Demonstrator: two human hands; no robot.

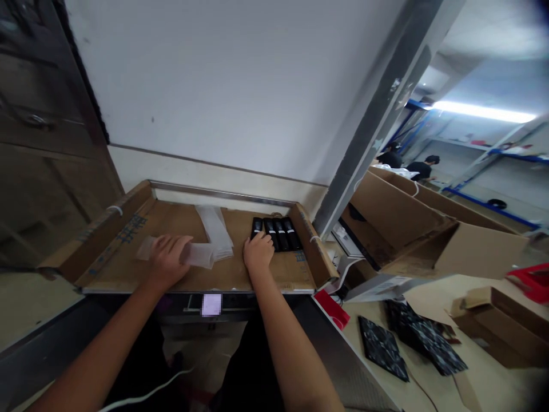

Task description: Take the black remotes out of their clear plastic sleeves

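A cardboard-lined tray [171, 220] lies in front of me. On its left side my left hand [170, 257] is closed around a translucent white sleeve [201, 255], which sticks out on both sides of the fingers. More translucent sleeves [212, 223] lie flat in a stack near the tray's middle, partly under the held one. Several black items [281, 233] with small white labels stand in a row at the tray's right. My right hand [258, 250] is on the leftmost black item [257, 224], fingers curled over its lower end.
Cardboard flaps wall the tray's sides. A large open carton [403, 229] stands to the right beside a grey post [369, 126]. Lower right are black patterned packages [383, 346], a red item [332, 309] and a small carton [506, 326]. Two people [424, 167] are in the background.
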